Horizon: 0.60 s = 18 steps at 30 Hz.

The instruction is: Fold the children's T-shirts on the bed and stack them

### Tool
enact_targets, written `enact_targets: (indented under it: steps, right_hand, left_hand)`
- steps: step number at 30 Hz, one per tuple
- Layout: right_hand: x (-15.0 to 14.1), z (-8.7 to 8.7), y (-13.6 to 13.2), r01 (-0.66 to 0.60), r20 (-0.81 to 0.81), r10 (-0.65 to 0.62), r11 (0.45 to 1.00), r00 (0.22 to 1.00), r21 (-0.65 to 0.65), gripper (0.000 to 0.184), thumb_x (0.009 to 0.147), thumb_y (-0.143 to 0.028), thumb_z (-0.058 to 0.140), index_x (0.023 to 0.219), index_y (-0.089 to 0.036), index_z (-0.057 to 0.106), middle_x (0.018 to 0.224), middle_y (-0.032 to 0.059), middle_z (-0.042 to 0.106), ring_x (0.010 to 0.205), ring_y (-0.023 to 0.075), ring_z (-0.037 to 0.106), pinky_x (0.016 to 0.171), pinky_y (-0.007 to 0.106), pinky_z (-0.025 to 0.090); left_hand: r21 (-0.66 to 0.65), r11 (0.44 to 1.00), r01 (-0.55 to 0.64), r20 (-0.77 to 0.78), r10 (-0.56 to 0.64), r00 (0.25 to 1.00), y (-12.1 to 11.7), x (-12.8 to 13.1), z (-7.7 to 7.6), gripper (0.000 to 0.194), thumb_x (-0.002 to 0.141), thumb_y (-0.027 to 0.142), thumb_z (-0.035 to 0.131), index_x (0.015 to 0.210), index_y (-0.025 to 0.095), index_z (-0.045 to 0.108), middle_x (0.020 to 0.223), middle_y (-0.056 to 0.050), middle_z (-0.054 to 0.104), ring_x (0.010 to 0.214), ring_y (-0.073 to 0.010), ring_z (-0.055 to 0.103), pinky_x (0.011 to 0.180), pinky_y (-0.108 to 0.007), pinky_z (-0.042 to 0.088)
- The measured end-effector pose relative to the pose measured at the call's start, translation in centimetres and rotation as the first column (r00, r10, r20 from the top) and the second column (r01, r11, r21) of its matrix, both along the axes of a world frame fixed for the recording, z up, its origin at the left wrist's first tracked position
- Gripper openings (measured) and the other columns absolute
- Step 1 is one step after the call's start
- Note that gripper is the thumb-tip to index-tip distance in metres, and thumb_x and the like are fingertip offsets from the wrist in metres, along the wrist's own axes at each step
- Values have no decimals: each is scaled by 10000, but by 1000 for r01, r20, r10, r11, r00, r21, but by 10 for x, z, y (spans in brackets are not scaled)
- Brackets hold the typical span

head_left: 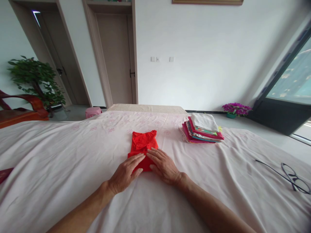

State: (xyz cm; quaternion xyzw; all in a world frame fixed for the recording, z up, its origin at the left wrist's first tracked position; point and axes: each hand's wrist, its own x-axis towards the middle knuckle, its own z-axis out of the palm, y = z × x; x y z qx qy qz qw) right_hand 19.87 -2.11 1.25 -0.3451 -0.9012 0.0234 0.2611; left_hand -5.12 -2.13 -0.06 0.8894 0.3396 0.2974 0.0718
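Observation:
A red garment [143, 141] lies partly folded on the pale sheet, its near part doubled over into a flat band. My left hand [126, 172] rests on the left side of that band, fingers stretched out flat. On the right side lies my right hand [165, 165], its fingers also extended and pressing on the red cloth. Neither hand grips the fabric. Which kind of garment it is, I cannot tell. To the right sits a stack of folded clothes [202, 129] with a white piece on top.
Black-framed glasses [289, 178] lie on the sheet [80, 155] at the right. A dark red item [5, 174] shows at the left edge. Beyond are a pink stool [93, 112], a potted plant [36, 79], a wooden chair [26, 106] and purple flowers [236, 109].

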Motion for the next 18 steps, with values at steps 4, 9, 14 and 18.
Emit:
enact_targets:
  steps: [4,9,14,18]
  right_hand:
    - [2,-11,-1,-18,141,27,998,990,-65,664,995,-500,390,1549,-173,226,1575,130,289,1469,260,217,1202,494,203]
    - [8,-20,7,62,159,-48,995,986,-80,695,970,-514,451,1547,-187,243,1582,124,260,1471,263,212,1204,478,214]
    - [15,-16,11,32,75,-24,994,997,-102,682,872,-284,564,1509,-179,345,1538,134,366,1432,269,317,1174,485,284]
    - [25,-15,15,-48,-24,46,993,999,-108,834,626,-78,504,1451,-183,440,1491,116,447,1384,263,399,1157,489,310]
  left_hand:
    - [-45,999,5,-175,-13,985,4,-1,-7,703,912,436,549,1526,216,286,1546,-116,381,1422,-269,357,1156,-475,348]
    - [-86,996,-8,-183,-8,983,16,-9,-15,770,826,193,594,1527,229,279,1566,-89,350,1438,-238,331,1174,-470,326]
    - [-125,992,-7,-89,-4,996,21,-21,-12,845,663,-44,461,1449,267,438,1486,-32,484,1379,-172,431,1162,-419,369]
    - [-184,981,-65,-4,65,998,26,-28,-12,724,680,-29,432,1326,259,582,1411,-9,566,1335,-159,486,1158,-407,374]
